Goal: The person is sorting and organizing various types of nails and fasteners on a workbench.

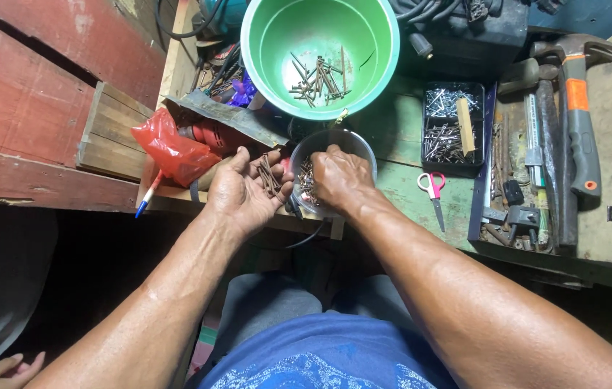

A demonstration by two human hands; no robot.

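Meanwhile, the left hand (243,193) lay cupped open, holding rusty nails (270,177) at the bench edge (176,193); the right hand (340,176), fingers curled into the small bowl (363,145), crowded beneath the green basin (381,61).

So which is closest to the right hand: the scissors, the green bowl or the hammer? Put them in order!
Counting from the right hand, which is reaching into a small clear tub:
1. The scissors, with red handles, lie just to its right on the bench.
2. The green bowl sits above it, farther back, holding some nails.
3. The hammer lies far off to the right.
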